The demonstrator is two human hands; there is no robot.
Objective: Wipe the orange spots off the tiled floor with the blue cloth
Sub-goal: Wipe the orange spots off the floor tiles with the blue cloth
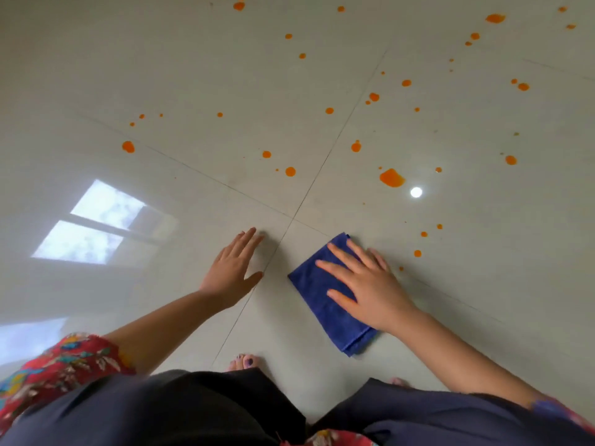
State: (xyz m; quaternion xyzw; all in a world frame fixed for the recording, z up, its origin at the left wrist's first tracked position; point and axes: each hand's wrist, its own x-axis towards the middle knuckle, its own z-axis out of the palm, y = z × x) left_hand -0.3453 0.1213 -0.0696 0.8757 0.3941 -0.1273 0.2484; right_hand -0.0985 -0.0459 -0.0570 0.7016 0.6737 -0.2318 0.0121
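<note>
Blue cloth (325,297), folded square, lies under the flat right hand (363,284).

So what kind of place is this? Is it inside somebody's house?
Probably indoors, likely a room in a home. The glossy pale tiled floor carries a paned window reflection and a round light glare, and a bare foot stands near the folded dark blue cloth.

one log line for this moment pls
right hand flat on blue cloth | left hand open, empty | orange spots on tiled floor ahead
</note>
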